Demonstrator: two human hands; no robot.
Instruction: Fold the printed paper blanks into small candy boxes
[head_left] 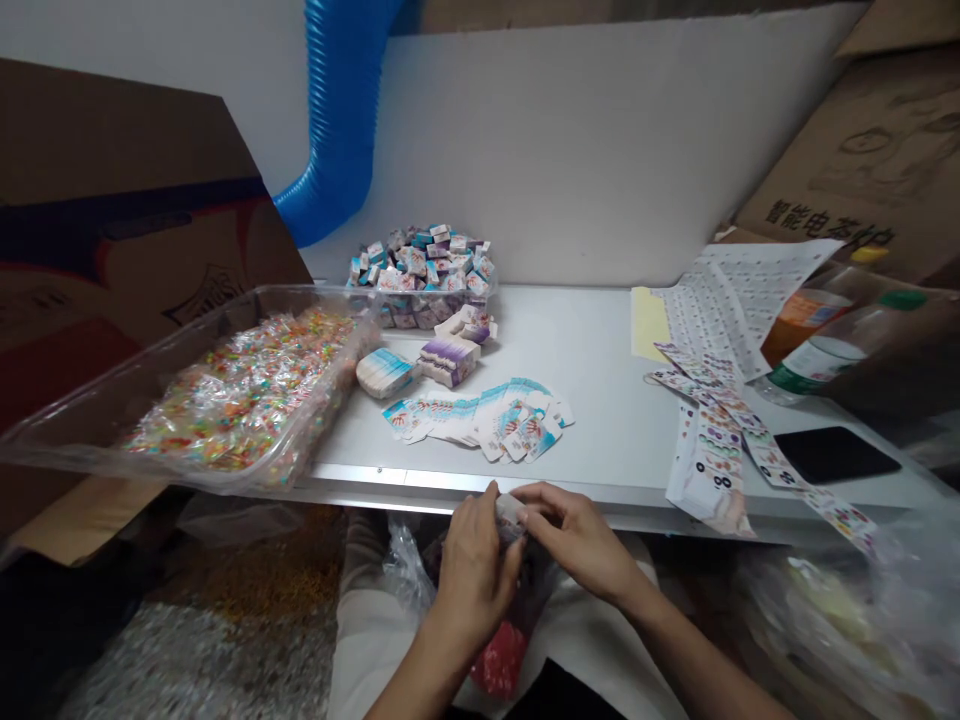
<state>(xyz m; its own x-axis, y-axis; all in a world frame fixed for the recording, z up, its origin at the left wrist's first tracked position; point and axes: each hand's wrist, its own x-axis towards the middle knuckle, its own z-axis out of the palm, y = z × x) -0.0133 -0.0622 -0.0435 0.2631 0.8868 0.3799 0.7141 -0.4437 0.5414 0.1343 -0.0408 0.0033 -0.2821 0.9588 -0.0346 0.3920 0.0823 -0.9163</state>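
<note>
Just past the table's front edge, above my lap, both my hands meet around a small white carton (pixel 508 508). My left hand (pixel 471 560) has its fingers closed on the carton's left side, and my right hand (pixel 577 535) pinches it from the right. The fingers cover much of the carton. Beneath the hands lies a clear plastic bag (pixel 409 565), with a red bundle (pixel 501 655) near it in my lap. On the table ahead, flat printed cartons (pixel 480 415) lie fanned out. Behind them are a blue-and-white stack (pixel 386 372) and a purple-and-white stack (pixel 450 358) of such cartons.
At the left stands a clear tray (pixel 97 462) of small, colourful wrapped packets (pixel 247 390). Small folded boxes (pixel 427 262) heap up in a tub at the back. Printed strips (pixel 720 440), a phone (pixel 836 455) and a bottle (pixel 817 360) lie right. A blue hose (pixel 337 130) hangs behind.
</note>
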